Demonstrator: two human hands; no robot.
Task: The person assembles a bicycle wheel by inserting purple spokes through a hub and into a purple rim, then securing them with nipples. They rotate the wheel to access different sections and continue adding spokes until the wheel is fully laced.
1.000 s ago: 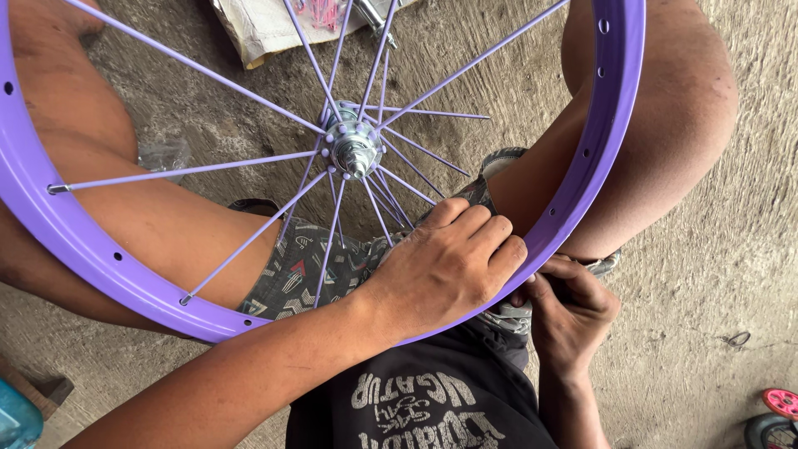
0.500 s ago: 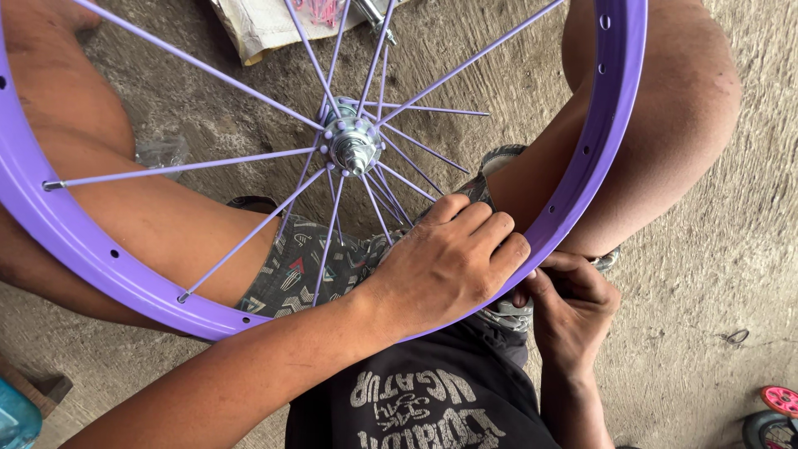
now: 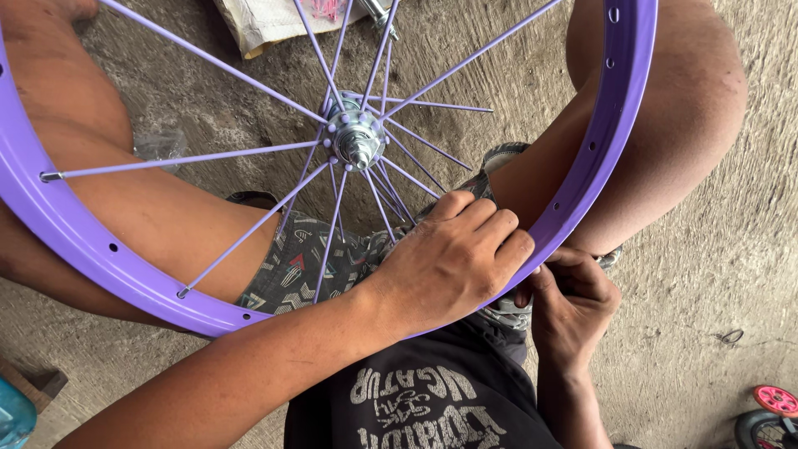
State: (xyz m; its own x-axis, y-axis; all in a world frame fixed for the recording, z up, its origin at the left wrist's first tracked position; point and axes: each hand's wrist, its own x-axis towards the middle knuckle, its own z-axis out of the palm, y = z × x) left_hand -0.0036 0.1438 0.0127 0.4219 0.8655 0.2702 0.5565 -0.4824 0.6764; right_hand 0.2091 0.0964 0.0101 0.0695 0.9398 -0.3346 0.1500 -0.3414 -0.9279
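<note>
The person sat on the concrete floor (image 3: 731, 249) with a purple wheel rim (image 3: 108, 254) resting across the bare knees. The left hand (image 3: 453, 258) lay curled over the near edge of the rim, fingers closed down on it where a spoke should meet the rim. The right hand (image 3: 573, 303) was tucked just under the rim on its outer side, fingers pinched together on something too small to see. It looked like the wheel was only partly built. Many thin purple spokes (image 3: 249, 154) already ran from the shiny metal hub (image 3: 356, 141) out to the rim, and at least two had their ends fixed in. But several holes along the rim were empty, and some spokes hung loose near the hub, so a good deal seemed left to do.
</note>
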